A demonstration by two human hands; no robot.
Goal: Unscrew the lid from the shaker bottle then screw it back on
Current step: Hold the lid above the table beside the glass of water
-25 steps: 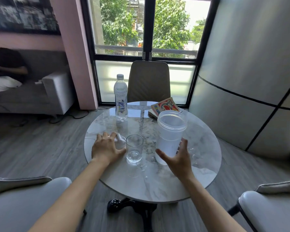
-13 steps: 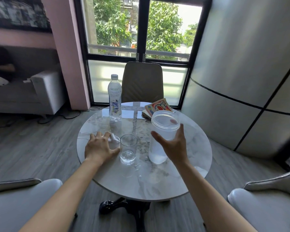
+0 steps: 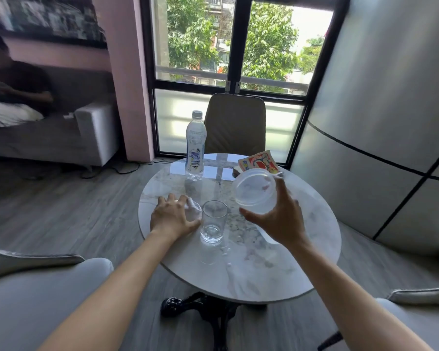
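Note:
The translucent shaker bottle [image 3: 255, 196] has no lid on it. My right hand [image 3: 281, 221] grips it from the near side, lifted off the round marble table [image 3: 264, 269] and tilted so its open mouth faces me. My left hand [image 3: 171, 216] lies palm down over the clear lid [image 3: 194, 211] on the table's left side, fingers curled around it. Only the lid's right edge shows past my fingers.
A drinking glass [image 3: 213, 221] stands between my hands, close to the lid. A water bottle [image 3: 195, 145] and a colourful book [image 3: 259, 162] sit at the far edge. A beige chair [image 3: 235, 122] stands behind the table. A person sits on the sofa [image 3: 91, 133] at left.
My right hand closed around the shaker bottle, lifted it off the table and tipped its mouth toward me. My left hand stayed on the lid.

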